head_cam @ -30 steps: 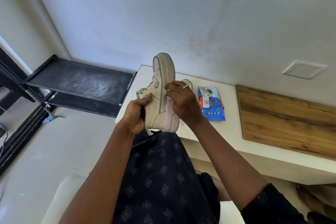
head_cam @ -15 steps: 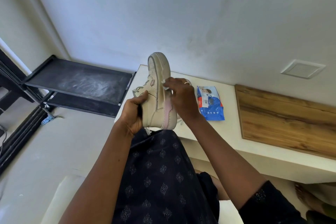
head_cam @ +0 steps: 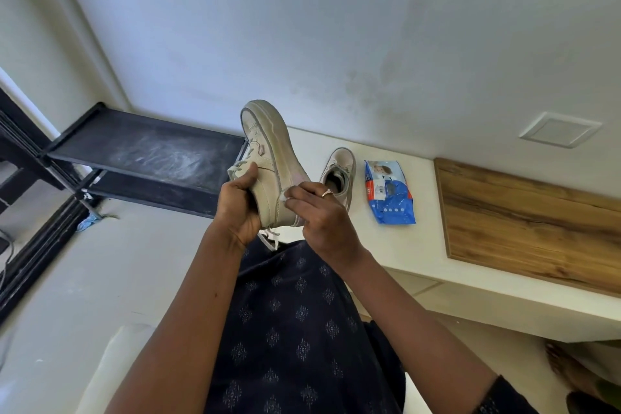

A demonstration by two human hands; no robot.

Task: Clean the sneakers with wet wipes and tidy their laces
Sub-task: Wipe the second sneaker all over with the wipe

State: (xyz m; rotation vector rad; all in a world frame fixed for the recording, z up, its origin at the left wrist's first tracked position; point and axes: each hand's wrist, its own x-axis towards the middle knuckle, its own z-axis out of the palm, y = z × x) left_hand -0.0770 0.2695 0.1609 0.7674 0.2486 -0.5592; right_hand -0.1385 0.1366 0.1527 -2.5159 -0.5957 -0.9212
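A left hand [head_cam: 240,208] grips a sneaker [head_cam: 272,171] while right-hand fingers [head_cam: 299,202] pinch a wet wipe [head_cam: 285,196] against its heel, wiping apparently underway; laces come next.

Soft, even daylight fills my view, brightest in a pale strip left of the black shelf [head_cam: 151,151]. The wall [head_cam: 302,27] above it looks bluish. Right of it, my sneaker [head_cam: 268,161] is sharp; straight lines bow near the frame edges.
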